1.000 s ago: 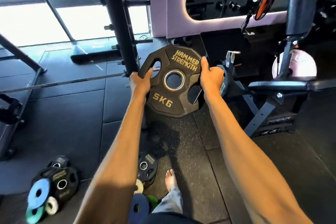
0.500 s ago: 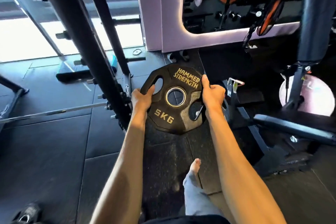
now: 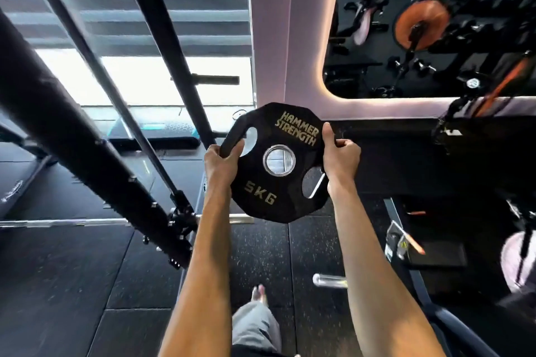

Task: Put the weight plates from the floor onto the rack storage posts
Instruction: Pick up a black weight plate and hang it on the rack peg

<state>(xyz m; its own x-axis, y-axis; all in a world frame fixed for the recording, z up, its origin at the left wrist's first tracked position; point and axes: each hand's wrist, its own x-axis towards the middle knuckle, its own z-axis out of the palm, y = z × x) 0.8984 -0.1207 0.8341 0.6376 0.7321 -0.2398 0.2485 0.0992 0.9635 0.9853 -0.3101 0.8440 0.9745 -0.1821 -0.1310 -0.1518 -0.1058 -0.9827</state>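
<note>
Both hands grip one black weight plate point(image 3: 290, 191) and hold it up off the floor, its face towards the camera, with the gold words HAMMER STRENGTH above and 5KG below its steel-ringed centre hole. Left hand point(image 3: 223, 165) is curled round the rim at the upper-left grip opening. Right hand point(image 3: 340, 159) clasps the opposite rim, thumb lying up the face beside the lettering, fingers wrapped behind. The plate hangs just right of the black rack uprights point(image 3: 72, 139), which slant across the left side. Below it lies speckled rubber floor point(image 3: 316, 243), where a bare foot point(image 3: 259, 293) and a grey trouser leg point(image 3: 255, 327) show between the forearms. A short chrome post point(image 3: 326, 280) juts out low down, partly behind the right forearm, well apart from the plate.
</note>
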